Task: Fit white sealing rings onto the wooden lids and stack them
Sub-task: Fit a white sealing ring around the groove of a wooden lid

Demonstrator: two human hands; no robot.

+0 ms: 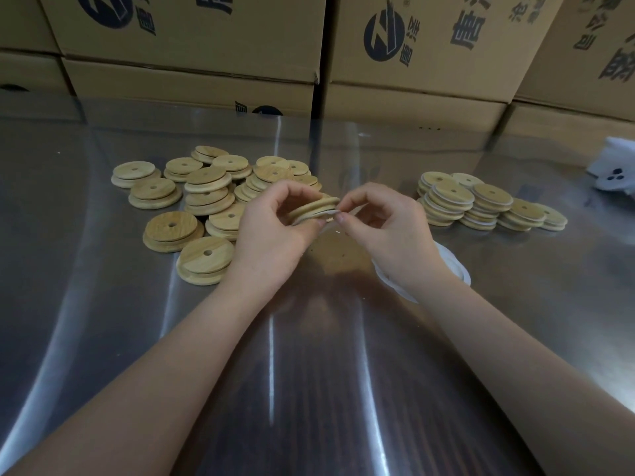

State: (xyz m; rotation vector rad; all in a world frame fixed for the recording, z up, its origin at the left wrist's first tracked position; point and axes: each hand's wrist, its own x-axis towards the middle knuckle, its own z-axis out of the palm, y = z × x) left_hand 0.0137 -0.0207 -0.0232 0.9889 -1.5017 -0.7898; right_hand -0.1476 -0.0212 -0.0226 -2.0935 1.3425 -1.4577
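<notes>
A shiny steel table (103,321) runs up to a wall of printed cardboard boxes (192,39). At its left lies a loose heap of bare wooden lids (206,190). The left hand (271,235) grips one lid (311,209) on edge above the table's middle, while the right hand (388,231) pinches a white sealing ring (326,213) against its rim. Spare rings (453,266) lie beneath the right wrist. Ringed lids (481,207) sit stacked farther right.

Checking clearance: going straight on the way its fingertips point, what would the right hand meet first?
Probably the wooden lid in the left hand; the right hand pinches the white sealing ring at its edge.
</notes>
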